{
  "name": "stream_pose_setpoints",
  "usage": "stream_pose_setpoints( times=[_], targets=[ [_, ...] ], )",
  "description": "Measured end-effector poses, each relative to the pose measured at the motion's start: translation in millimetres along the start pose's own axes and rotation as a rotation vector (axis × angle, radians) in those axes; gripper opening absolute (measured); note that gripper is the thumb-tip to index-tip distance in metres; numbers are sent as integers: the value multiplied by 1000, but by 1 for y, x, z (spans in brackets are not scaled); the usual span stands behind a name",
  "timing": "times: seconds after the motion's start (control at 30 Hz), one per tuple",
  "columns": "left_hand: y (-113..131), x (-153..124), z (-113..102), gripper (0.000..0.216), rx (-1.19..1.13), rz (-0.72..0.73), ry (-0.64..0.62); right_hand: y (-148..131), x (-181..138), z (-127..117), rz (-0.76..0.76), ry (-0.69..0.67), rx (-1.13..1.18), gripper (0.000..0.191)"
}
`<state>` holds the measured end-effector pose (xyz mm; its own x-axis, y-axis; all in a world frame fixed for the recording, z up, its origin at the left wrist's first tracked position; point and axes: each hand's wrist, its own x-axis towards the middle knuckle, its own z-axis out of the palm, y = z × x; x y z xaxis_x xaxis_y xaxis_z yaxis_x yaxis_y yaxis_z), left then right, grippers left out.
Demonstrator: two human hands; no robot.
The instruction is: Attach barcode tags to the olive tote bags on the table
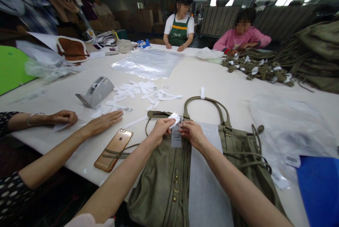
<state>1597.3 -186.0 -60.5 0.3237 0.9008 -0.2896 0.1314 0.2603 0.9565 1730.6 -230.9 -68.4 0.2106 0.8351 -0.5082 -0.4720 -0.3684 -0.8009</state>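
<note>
Nearest us, the olive bag lies across the near edge of the tabletop, a pale sheet down its middle. At its top, our left hand has fingertips closed on a small shiny slip; our right hand has its fingers drawn together beside the hanging tag, though we cannot tell what they hold. The slip looks slick, so a loose pinch could drop it. Outward, toward the near left corner, thin straps cross a phone near the edge; tugging the bag might drag it off. Beyond it, a co-worker's hand rests flat by white strips, which a careless sleeve could scatter, and a tape dispenser.
</note>
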Motion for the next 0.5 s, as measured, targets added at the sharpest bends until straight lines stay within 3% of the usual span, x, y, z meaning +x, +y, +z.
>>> stream_pose_setpoints(
  times=[0.17, 0.33, 0.4, 0.5],
  targets=[
    [12, -27, -26, 33, 375, 108, 96, -1, -7, -16, -181, 157, -38, 15],
    [7, -62, -41, 30, 661, 256, 188, 2, -4, -30, -197, 178, -103, 15],
    [1, -78, -37, 29, 704, 309, 84, 3, -3, -33, -217, 173, -143, 15],
    [-4, -101, -27, 17, 830, 375, -319, 4, -3, -40, -265, 168, -237, 15]
  ],
)
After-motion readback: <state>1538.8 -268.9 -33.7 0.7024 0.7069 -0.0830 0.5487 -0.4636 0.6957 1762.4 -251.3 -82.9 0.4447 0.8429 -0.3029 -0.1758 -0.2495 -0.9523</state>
